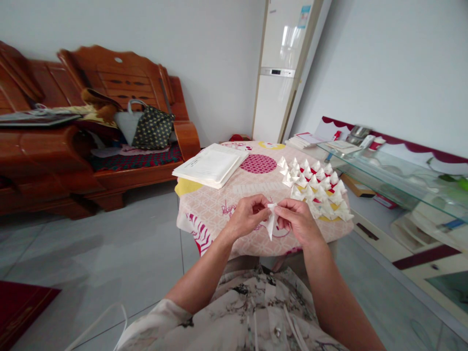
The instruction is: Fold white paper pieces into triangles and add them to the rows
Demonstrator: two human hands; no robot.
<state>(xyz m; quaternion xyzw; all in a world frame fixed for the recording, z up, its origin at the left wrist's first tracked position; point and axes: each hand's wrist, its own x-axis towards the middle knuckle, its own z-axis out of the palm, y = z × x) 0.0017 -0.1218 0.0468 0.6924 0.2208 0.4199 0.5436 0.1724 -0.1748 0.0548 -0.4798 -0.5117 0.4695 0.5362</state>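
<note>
Between my two hands, over the near part of the table, is a small folded piece of white paper whose narrow point hangs down. My left hand pinches its upper left edge. The fingers of my right hand close on its upper right side. Rows of several folded white paper pieces stand with their points up to the right of my hands. A stack of white paper sheets lies at the far left of the table.
A patterned cloth covers the round table. A glass-topped cabinet stands close on the right, with cups and papers on it. To the left is a wooden sofa with bags, and behind the table a tall white air conditioner.
</note>
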